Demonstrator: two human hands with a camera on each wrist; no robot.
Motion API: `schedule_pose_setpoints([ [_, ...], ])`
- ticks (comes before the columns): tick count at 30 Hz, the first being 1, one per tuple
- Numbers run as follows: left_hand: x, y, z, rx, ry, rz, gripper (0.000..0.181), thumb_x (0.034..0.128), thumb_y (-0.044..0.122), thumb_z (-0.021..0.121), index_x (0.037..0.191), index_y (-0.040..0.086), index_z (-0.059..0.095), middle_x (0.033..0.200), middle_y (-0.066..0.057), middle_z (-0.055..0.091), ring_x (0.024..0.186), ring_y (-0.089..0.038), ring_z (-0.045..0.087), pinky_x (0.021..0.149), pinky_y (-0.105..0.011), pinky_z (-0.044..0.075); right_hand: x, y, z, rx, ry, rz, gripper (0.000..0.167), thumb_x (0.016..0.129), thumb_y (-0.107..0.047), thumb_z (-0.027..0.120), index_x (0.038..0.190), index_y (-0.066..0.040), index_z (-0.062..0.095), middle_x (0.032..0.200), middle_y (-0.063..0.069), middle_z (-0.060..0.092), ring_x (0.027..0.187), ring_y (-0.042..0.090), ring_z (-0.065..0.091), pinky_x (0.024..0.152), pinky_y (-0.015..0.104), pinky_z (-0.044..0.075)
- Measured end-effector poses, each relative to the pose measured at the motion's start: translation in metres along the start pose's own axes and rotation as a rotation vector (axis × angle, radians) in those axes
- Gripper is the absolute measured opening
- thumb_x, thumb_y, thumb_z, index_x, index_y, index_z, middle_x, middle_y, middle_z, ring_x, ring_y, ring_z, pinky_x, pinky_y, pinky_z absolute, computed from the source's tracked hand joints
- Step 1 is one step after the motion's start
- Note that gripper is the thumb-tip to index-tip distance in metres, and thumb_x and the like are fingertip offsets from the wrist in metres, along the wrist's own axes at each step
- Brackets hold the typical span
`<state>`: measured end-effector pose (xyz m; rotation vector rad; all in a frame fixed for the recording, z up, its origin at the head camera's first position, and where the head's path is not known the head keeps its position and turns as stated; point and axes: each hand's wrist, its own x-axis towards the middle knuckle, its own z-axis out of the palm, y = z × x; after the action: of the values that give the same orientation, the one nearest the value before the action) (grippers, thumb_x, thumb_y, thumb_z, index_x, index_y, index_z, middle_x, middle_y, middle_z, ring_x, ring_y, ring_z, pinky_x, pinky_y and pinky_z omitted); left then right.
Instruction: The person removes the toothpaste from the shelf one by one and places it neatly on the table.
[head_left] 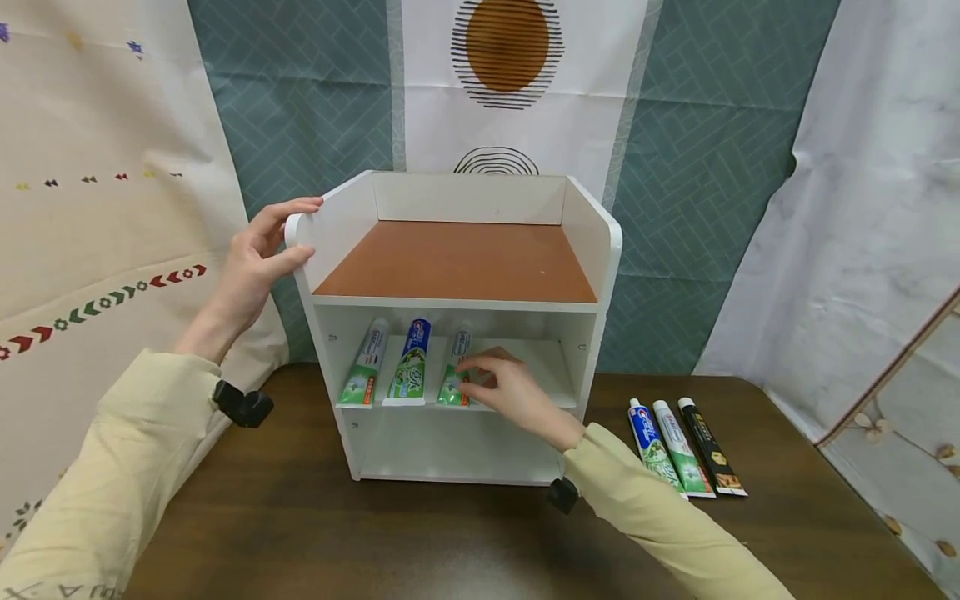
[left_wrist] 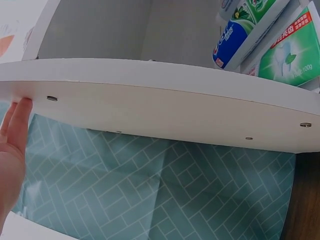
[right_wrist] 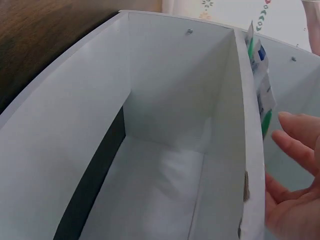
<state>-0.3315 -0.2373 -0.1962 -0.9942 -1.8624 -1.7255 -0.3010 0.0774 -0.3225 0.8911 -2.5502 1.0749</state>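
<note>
"Head view's up: green-and-white tube [head_left: 452, 385] on the inner shelf [head_left: 540, 364], third from L, btm end at the front edge, cap twd 12."

"R hand [head_left: 517, 392]?"

"Right at it, 4 o'clock side. Fingers part-bent, modest gap btwn thumb & index. R wrist view has the tips just beside the tube; contact, can't tell."

"Neighbours?"

"At 9, next along, a blue-and-green tube [head_left: 411, 367]; past it, also 9, a white-green tube [head_left: 365, 367]. Both btm-end fwd too, all three spaced apart."

"And the L hand [head_left: 251, 267]?"

"Up at 10, gripping the white cabinet [head_left: 468, 196] by its L wall: thumb over the front edge, fingertips on the outer face per L wrist view."

"Further out?"

"Brown top panel [head_left: 465, 262] at 12. Btwn 3 & 4, on the dark table [head_left: 315, 533], three more side by side: blue-topped tube [head_left: 654, 446], pale green tube [head_left: 682, 450], black tube [head_left: 712, 450], caps twd 11."

"Backdrop, quick!"

"Teal cloth [head_left: 300, 108] at 11 & 1, brown disc [head_left: 507, 46] print at 12 btwn, cream cloth [head_left: 112, 208] at 10, white drape [head_left: 862, 208] at 2."
</note>
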Motion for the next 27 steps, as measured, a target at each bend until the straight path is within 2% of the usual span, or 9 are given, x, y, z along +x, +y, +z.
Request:
schedule_pose_setpoints([
  [3, 0.000, 0.001, -0.001, 0.001, 0.003, 0.007, 0.043, 0.0836, -0.004, 0.056, 0.124, 0.008, 0.054, 0.134, -0.009, 0.040, 0.118, -0.026, 0.033, 0.081, -0.028, 0.038, 0.005, -0.002, 0.004, -0.032, -0.005, 0.030, 0.025, 0.084, -0.027, 0.065, 0.105, -0.013, 0.066, 0.104, 0.001, 0.053, 0.087, 0.014, 0.049, 0.073, 0.029, 0.043],
  [8, -0.001, 0.002, -0.002, -0.024, 0.002, 0.023, 0.042, 0.0830, -0.006, 0.055, 0.123, 0.007, 0.054, 0.133, -0.010, 0.041, 0.117, -0.027, 0.034, 0.080, -0.026, 0.039, 0.014, -0.012, 0.009, -0.126, -0.065, 0.067, 0.032, 0.083, -0.030, 0.067, 0.109, -0.012, 0.065, 0.104, 0.000, 0.058, 0.094, 0.016, 0.047, 0.078, 0.032, 0.040],
  [12, 0.000, 0.003, -0.003, -0.042, -0.004, 0.026, 0.043, 0.0831, -0.007, 0.055, 0.123, 0.007, 0.054, 0.134, -0.010, 0.041, 0.117, -0.026, 0.035, 0.080, -0.025, 0.039, 0.020, -0.022, 0.009, -0.161, -0.100, 0.087, 0.032, 0.082, -0.028, 0.067, 0.109, -0.009, 0.064, 0.103, 0.001, 0.060, 0.091, 0.017, 0.048, 0.075, 0.031, 0.041],
  [15, 0.001, 0.003, -0.003, -0.039, -0.005, 0.019, 0.043, 0.0832, -0.007, 0.055, 0.124, 0.007, 0.054, 0.134, -0.010, 0.041, 0.116, -0.026, 0.035, 0.080, -0.025, 0.039, 0.022, -0.027, 0.009, -0.150, -0.113, 0.114, 0.032, 0.081, -0.025, 0.069, 0.107, -0.007, 0.065, 0.103, 0.002, 0.060, 0.083, 0.016, 0.047, 0.070, 0.029, 0.041],
  [21, 0.001, 0.001, -0.001, -0.041, -0.015, 0.009, 0.043, 0.0833, -0.007, 0.055, 0.124, 0.007, 0.055, 0.134, -0.010, 0.040, 0.116, -0.027, 0.034, 0.079, -0.026, 0.039, 0.026, -0.031, 0.009, -0.013, -0.126, 0.222, 0.033, 0.078, -0.015, 0.072, 0.107, -0.002, 0.064, 0.104, 0.006, 0.058, 0.066, 0.013, 0.048, 0.054, 0.024, 0.041],
  [24, 0.001, 0.001, -0.001, -0.044, -0.017, 0.013, 0.043, 0.0832, -0.007, 0.055, 0.124, 0.007, 0.054, 0.134, -0.010, 0.040, 0.116, -0.027, 0.034, 0.080, -0.026, 0.039, 0.028, -0.030, 0.009, 0.123, -0.131, 0.309, 0.035, 0.075, -0.008, 0.073, 0.107, 0.001, 0.063, 0.100, 0.009, 0.057, 0.064, 0.012, 0.055, 0.054, 0.023, 0.046],
  [27, 0.001, 0.000, 0.000, -0.040, -0.017, 0.017, 0.043, 0.0830, -0.007, 0.055, 0.124, 0.007, 0.054, 0.134, -0.010, 0.040, 0.116, -0.027, 0.034, 0.080, -0.026, 0.039, 0.029, -0.029, 0.009, 0.285, -0.133, 0.393, 0.036, 0.074, 0.001, 0.071, 0.109, 0.005, 0.061, 0.101, 0.012, 0.054, 0.060, 0.017, 0.061, 0.054, 0.025, 0.049],
])
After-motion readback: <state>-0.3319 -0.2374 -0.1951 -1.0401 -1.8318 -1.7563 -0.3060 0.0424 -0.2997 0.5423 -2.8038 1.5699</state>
